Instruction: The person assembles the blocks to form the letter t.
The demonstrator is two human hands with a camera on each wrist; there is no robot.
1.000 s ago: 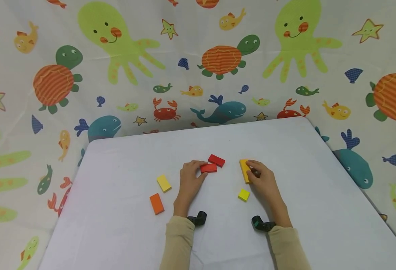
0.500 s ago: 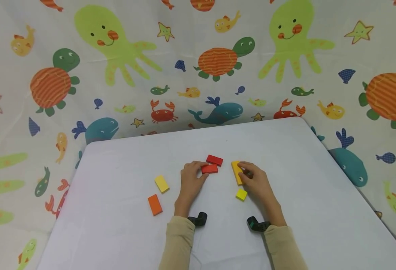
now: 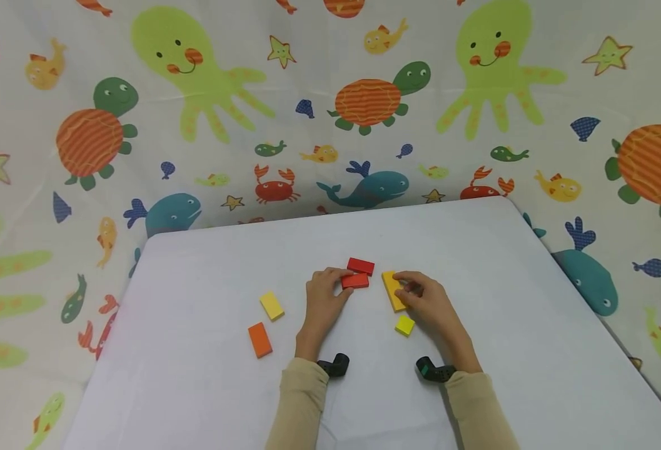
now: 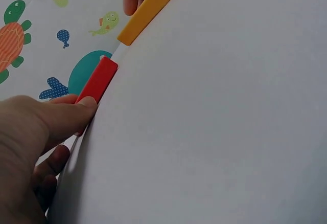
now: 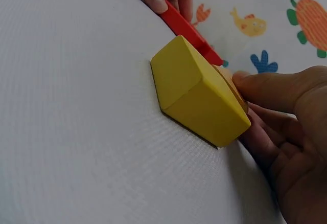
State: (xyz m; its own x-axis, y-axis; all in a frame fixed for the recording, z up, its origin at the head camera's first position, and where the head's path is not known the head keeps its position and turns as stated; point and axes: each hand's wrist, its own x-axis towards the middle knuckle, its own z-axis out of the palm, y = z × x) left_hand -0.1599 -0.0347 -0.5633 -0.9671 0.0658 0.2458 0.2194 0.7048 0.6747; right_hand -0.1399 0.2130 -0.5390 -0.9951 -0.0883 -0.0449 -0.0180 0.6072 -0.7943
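While a pale cloth backdrop printed with octopuses, turtles and whales fills the back and sides, the white tabletop runs up to it, its far corners rounded and its surface smooth with faint creases near the front. Its broadest open stretches lie out to the left and right edges, and another lies behind the blocks; between the hands the room is narrow.

Tan sleeves reach in from the front edge. The left hand pinches the nearer red block at its left end between thumb and fingers. The right hand has thumb and fingers curled on the amber block, which lies just right of the red pair. Black wrist units face inward, the right one bearing a green mark too small to read.

The amber block is the longest, a smooth flat bar. The farther red block lies right behind its fellow; whether they touch, I cannot tell. Well left sit the orange block and the pale yellow block, both oblong. Smallest, the bright yellow block stands squarish near the amber block's front end.
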